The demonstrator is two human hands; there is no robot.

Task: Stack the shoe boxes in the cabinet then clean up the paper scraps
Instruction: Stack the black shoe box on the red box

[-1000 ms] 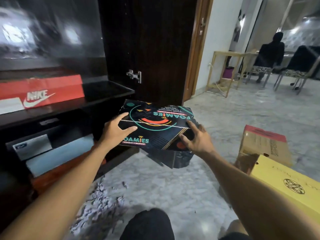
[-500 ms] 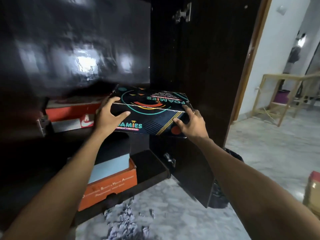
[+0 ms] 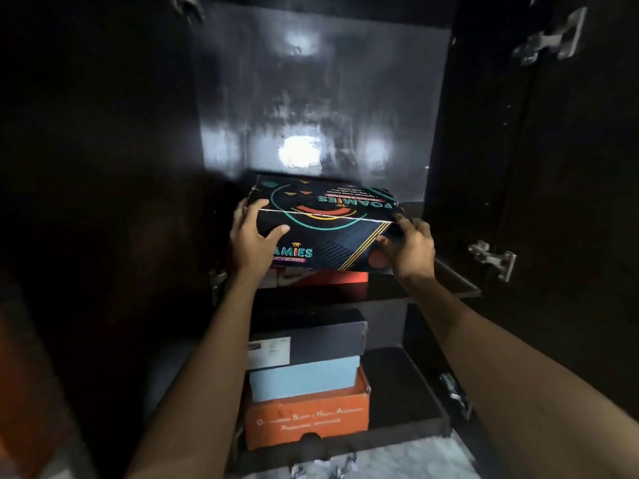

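Left hand [image 3: 254, 236] grips the near left corner of the black patterned shoe box [image 3: 321, 224], thumb across its front face, fingers curled over the lid edge. Right hand [image 3: 409, 248] holds the near right corner, fingers curled round the edge. Both hands carry the load.

Change noted: one second ago the box was held low in front of the cabinet, beside the open door; it is now inside the upper compartment, over the red box [image 3: 342, 279] on the upper shelf [image 3: 453, 283]. Whether it rests on the red box or hangs just above cannot be told. Judgement: placement is nearly complete; the box needs seating square and pushing back.

Surroundings: the lower shelf [image 3: 408, 392] carries a stack of grey box [image 3: 311, 344], pale blue box [image 3: 304, 380] and orange box [image 3: 307, 420]. Paper scraps [image 3: 321, 470] lie on the floor, not yet cleared. The door hinge [image 3: 494, 259] sits right of the box, well clear of it.
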